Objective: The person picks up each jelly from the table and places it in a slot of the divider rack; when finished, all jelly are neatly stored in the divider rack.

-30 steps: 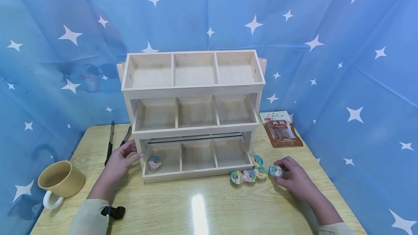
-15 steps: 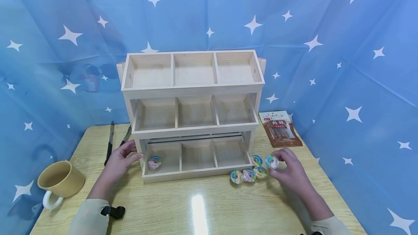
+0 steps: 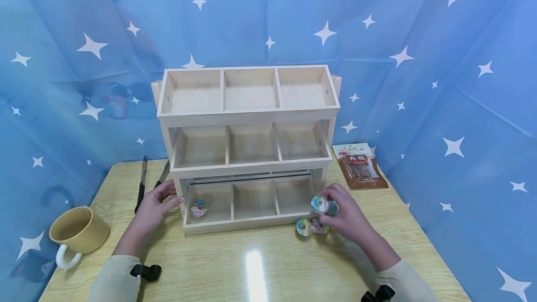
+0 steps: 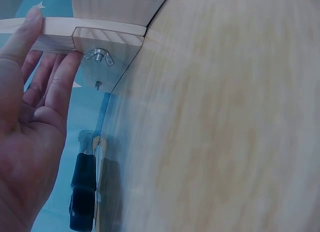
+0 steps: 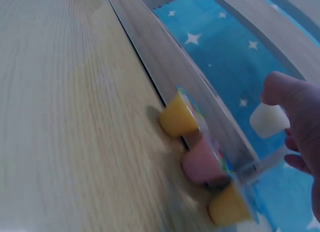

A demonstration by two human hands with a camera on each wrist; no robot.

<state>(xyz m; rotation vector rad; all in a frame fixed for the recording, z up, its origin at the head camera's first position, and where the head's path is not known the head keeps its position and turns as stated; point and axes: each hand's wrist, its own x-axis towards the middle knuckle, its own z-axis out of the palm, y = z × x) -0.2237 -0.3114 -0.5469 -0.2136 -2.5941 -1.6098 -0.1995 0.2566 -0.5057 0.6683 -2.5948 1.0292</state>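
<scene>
My left hand (image 3: 153, 206) grips the left side post of a three-tier wooden rack (image 3: 251, 170); in the left wrist view the thumb lies on one side of a wooden piece with a wing nut (image 4: 99, 55), the fingers on the other. My right hand (image 3: 346, 216) pinches a whitish jelly cup (image 5: 270, 121), raised near the right end of the bottom tier. Below it, a yellow jelly cup (image 5: 177, 117), a pink one (image 5: 202, 162) and another yellow one (image 5: 230, 207) stand along the rack's front. One jelly cup (image 3: 199, 208) lies in the bottom left compartment.
A tan mug (image 3: 79, 229) with a white handle stands at the table's left. Black-handled tongs (image 3: 141, 185) lie behind my left hand. At the back right lies a brown snack packet (image 3: 361, 166). A blue starry curtain (image 3: 251, 17) surrounds the table.
My right hand has lifted the jelly cup off the table and carried it left, over the other cups to the bottom tier's right end. The left hand keeps its place.
</scene>
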